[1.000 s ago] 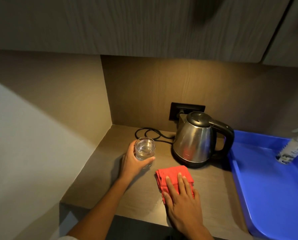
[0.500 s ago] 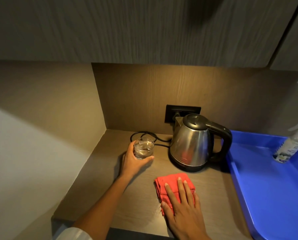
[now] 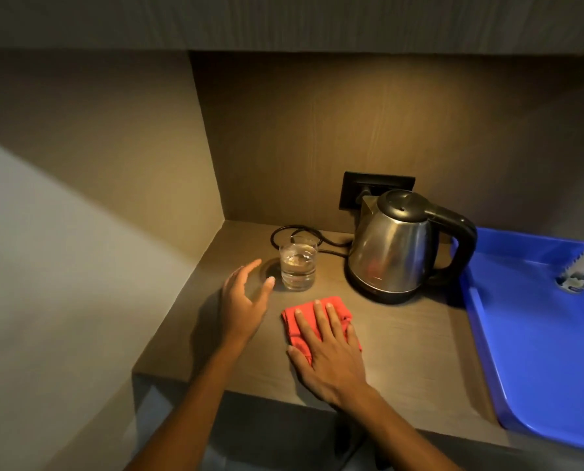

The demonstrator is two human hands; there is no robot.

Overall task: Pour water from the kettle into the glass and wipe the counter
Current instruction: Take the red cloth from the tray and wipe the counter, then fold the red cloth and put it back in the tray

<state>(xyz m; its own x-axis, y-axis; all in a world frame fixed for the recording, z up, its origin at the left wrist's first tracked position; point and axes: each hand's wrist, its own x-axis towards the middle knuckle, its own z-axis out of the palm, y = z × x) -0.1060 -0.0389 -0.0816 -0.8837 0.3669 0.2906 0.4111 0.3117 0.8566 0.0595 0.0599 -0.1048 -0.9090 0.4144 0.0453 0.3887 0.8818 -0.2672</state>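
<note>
Fingers (image 3: 266,287) of my left hand (image 3: 244,309) have come off the glass (image 3: 298,266) and now hang spread and empty just beside it, while my right hand (image 3: 328,348) stays flat, fingers splayed, on the red cloth (image 3: 305,316). The glass stands alone with water in it, so I judge the pour done and wiping next. Counting down by size on the worktop (image 3: 402,341): one blue tray (image 3: 538,351), one kettle (image 3: 394,246), one cloth, one glass.

Wood-grain back panel (image 3: 317,137) warmly lit from above; overhead cabinet (image 3: 249,18); black wall socket (image 3: 351,188); pale side wall (image 3: 45,266).
</note>
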